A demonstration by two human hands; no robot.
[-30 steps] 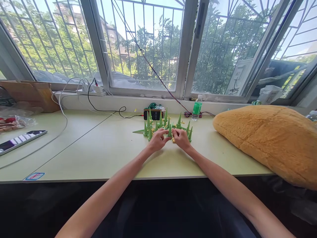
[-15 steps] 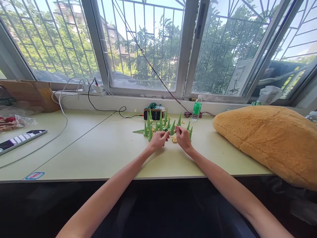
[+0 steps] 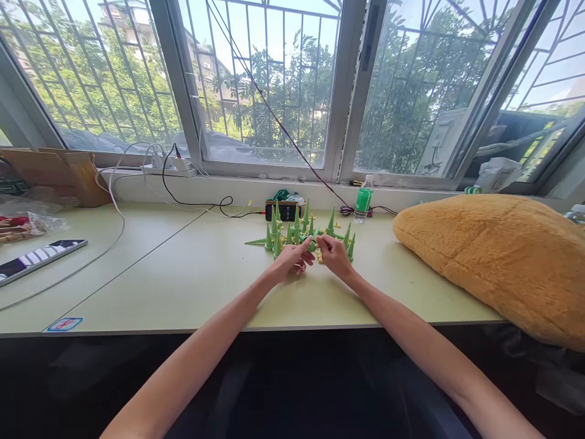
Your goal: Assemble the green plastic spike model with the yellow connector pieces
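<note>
You're holding your left hand (image 3: 292,260) against a green cone (image 3: 312,245), its lower fingers spreading. Your right hand (image 3: 334,253) is curling its fingers close by the cone; any small piece inside is hiding from view. Upright green spikes (image 3: 269,239) are standing around on the counter (image 3: 183,274), the bottle (image 3: 364,200) rising behind, the furry orange cushion (image 3: 493,262) lying to the right.

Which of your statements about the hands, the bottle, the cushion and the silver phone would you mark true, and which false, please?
1. The left hand and right hand are near the green cones. True.
2. The cushion lies left of the cones. False: it lies right of them.
3. The bottle has a green label. True.
4. The silver phone stands upright. False: it lies flat on the table.
</note>
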